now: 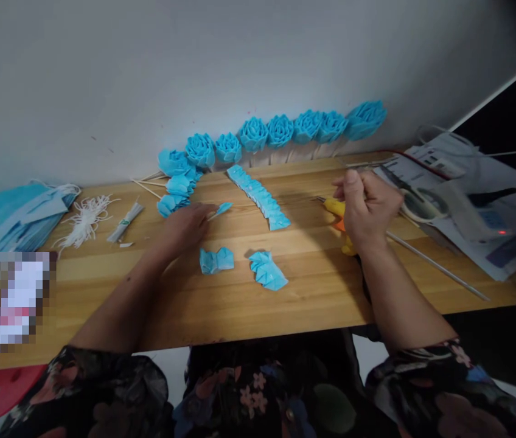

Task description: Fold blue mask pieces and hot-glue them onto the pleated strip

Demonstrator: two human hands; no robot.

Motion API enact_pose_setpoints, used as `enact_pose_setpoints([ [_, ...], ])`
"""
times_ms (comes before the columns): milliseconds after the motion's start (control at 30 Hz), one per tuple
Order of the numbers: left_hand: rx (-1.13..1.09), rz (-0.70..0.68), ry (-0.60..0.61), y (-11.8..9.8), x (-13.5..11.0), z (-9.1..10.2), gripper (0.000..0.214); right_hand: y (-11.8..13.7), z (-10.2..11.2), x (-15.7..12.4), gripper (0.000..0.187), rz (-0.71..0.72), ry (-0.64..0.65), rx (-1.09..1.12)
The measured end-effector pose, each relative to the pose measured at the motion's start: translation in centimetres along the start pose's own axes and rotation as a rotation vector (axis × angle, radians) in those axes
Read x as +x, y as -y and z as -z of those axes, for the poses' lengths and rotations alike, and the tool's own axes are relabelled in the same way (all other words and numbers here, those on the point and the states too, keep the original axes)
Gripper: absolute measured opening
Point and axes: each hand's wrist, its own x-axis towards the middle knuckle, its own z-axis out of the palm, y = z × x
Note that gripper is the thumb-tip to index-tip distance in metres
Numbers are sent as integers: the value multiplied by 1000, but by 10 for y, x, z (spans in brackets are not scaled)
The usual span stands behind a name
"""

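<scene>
My left hand (185,226) rests on the wooden table (313,292), its fingertips pinching a small folded blue piece (224,208). My right hand (367,207) is closed around a yellow and orange glue gun (341,214) standing on the table. Two small heaps of folded blue pieces (216,260) (268,270) lie in front of me between the hands. A curved row of folded blue pieces (260,196) runs toward the wall. Several finished blue roses (280,131) on sticks lean against the wall.
A stack of blue face masks (16,213) lies at the far left, with a bundle of white ear loops (85,220) beside it. Papers, plastic bags and scissors (422,204) fill the right end. A thin metal rod (435,264) lies diagonally there.
</scene>
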Motion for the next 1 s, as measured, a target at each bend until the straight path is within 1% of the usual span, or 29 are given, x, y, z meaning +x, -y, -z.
enact_pose_setpoints([
  [100, -57, -54, 50, -2, -1, 2, 47, 1, -3, -2, 42, 28, 17, 32],
  [167, -93, -66, 62, -2, -2, 2, 45, 3, -4, -3, 42, 48, 22, 41],
  [267, -143, -31, 25, 0, -2, -1, 45, 4, -5, -3, 42, 72, 26, 37],
  [333, -188, -9, -21, 3, 3, -2, 46, 3, -6, -3, 43, 67, 38, 35],
  [433, -248, 34, -95, 6, 23, 0, 45, 1, -9, -3, 45, 55, 69, 32],
  [467, -257, 46, -102, 6, 32, 1, 45, 0, -9, -3, 45, 55, 79, 31],
  [567, -212, 72, -199, 1, 65, 3, 41, -1, -11, -4, 45, 67, 92, 32],
  [667, -210, 120, -172, -7, 93, 0, 37, -1, -12, -4, 47, 84, 122, 27],
  [733, -219, 134, -161, -12, 107, -3, 36, -2, -13, -5, 47, 98, 141, 28],
  [800, -219, 156, -177, -15, 117, -6, 35, -2, -13, -5, 45, 104, 145, 35],
  [867, -224, 212, -177, -16, 124, -8, 35, -3, -14, -4, 44, 104, 146, 44],
  [933, -233, 262, -179, -15, 129, -10, 34, -3, -14, -4, 44, 97, 149, 49],
  [1000, -237, 284, -188, -13, 131, -11, 33, -4, -15, -3, 44, 92, 143, 50],
])
